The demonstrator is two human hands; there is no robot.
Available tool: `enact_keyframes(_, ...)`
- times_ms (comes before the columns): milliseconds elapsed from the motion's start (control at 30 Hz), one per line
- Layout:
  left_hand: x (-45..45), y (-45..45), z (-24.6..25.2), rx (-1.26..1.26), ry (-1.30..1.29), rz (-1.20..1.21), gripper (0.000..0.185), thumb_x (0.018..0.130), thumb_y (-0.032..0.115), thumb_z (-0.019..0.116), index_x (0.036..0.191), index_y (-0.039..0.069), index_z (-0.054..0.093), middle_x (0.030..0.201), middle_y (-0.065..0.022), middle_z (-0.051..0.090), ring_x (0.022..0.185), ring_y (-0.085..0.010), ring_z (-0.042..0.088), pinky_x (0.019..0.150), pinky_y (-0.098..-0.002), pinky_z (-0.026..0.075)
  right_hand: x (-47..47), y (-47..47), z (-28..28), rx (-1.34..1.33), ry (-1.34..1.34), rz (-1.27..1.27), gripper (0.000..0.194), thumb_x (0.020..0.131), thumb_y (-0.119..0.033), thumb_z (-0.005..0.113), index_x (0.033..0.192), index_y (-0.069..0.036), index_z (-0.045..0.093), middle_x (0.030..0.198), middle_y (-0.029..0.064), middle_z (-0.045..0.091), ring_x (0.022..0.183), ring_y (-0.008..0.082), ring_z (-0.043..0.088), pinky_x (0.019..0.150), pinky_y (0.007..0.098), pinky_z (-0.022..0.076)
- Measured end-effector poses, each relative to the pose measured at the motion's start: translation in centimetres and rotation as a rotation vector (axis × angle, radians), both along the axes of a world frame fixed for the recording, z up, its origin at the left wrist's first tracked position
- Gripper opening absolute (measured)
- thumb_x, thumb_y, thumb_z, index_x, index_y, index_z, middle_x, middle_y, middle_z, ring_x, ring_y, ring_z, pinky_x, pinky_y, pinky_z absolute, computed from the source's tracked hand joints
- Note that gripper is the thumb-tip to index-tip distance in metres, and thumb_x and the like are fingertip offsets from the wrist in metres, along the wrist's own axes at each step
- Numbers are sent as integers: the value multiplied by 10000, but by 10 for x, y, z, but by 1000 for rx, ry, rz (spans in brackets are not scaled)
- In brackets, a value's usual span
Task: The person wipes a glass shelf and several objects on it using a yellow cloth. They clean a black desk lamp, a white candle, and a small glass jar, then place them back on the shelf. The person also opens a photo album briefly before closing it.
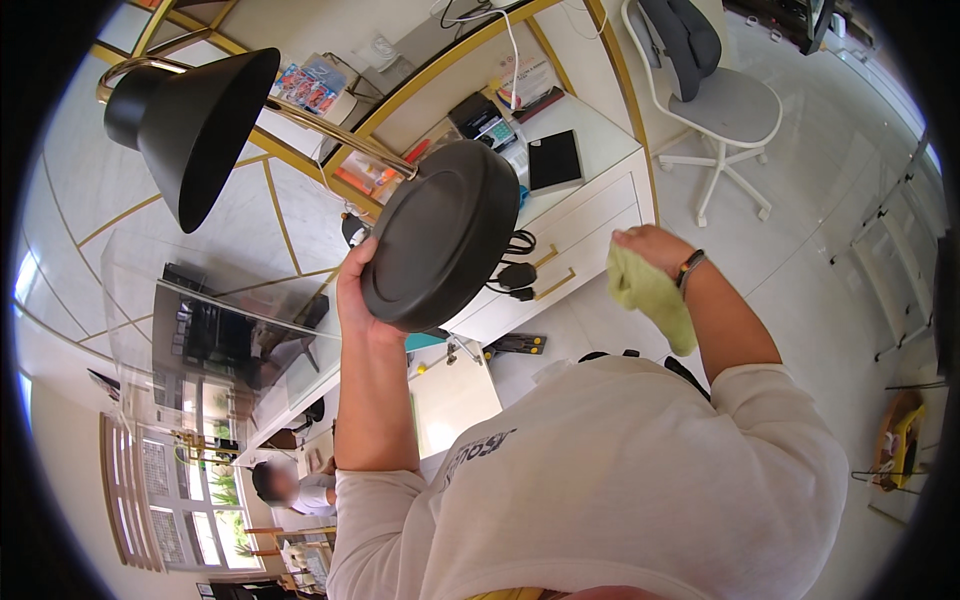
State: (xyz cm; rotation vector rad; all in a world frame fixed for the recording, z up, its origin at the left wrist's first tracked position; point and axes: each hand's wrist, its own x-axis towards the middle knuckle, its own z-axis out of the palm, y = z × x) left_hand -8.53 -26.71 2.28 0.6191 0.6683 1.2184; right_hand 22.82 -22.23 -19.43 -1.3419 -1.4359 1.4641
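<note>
A desk lamp with a black cone shade [187,135] and a brass-coloured stem is held up, tilted, its round black base [435,240] turned with the underside towards me. My left hand [360,292] grips the rim of that base, thumb on the underside. Off to the right, my right hand [652,251] holds a yellow-green cloth [649,300], which hangs down apart from the lamp. A black plug [517,276] with a coiled cable dangles beside the base, before the white drawers.
A white drawer unit [592,217] carries a black notebook [555,161] and a calculator. Elsewhere are a clear acrylic screen [217,300], a monitor, a grey office chair [720,112], a folding ladder [892,247] and an open cabinet door [454,397]. Another person [300,487] is further off.
</note>
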Motion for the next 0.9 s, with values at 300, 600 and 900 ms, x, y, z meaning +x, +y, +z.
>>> enact_keyframes(300,26,7,-10,-1,-9,10,367,777,142,495,1082,-62,514,1038,-209,583,918,-310,592,827,-407,482,-29,20,32,335,-336,125,811,704,-341,645,1351,-99,220,906,272,584,903,369,557,805,399,426)
enact_keyframes(600,41,13,-15,-16,6,34,355,769,151,538,1049,-68,527,996,-207,597,867,-307,608,798,-404,498,-111,104,-19,647,-303,423,921,662,-270,670,1388,-135,119,921,264,583,893,369,561,800,404,429)
enact_keyframes(900,14,-7,-30,-122,-36,87,362,764,153,534,1041,-79,531,956,-217,608,814,-311,622,750,-402,518,-156,99,-21,728,-274,517,643,683,-280,648,1232,-102,364,970,222,591,935,334,558,814,384,428)
